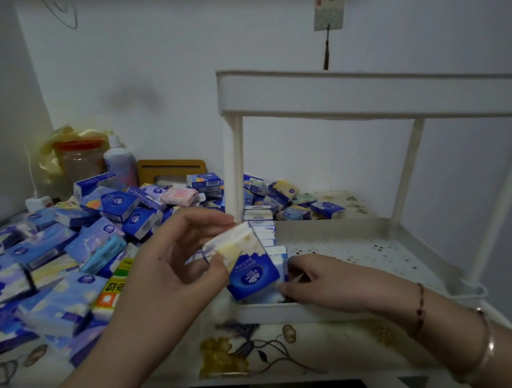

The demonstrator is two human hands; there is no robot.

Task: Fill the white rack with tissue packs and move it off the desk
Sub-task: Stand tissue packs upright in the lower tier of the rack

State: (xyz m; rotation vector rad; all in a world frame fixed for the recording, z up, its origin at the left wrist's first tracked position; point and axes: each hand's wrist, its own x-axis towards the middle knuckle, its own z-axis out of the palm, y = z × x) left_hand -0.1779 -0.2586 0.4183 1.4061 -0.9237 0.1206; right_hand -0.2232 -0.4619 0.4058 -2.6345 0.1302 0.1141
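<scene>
The white rack [362,99] stands on the desk at the right, with a perforated lower shelf [364,252] and an upper tier. A row of tissue packs [260,223] stands on edge along the lower shelf's left side. My left hand [175,257] holds a pale tissue pack [233,244] by its edges just over the shelf's front left corner. My right hand [321,282] rests inside the shelf, fingers against a blue tissue pack [257,278] at the front of the row. A big heap of loose packs [74,251] covers the desk's left half.
More packs [290,201] lie behind the rack by the wall. A jar with a red lid [79,160], a white bottle [119,162] and a wooden tissue box [170,171] stand at the back. The floral desk cover [257,351] runs to the near edge.
</scene>
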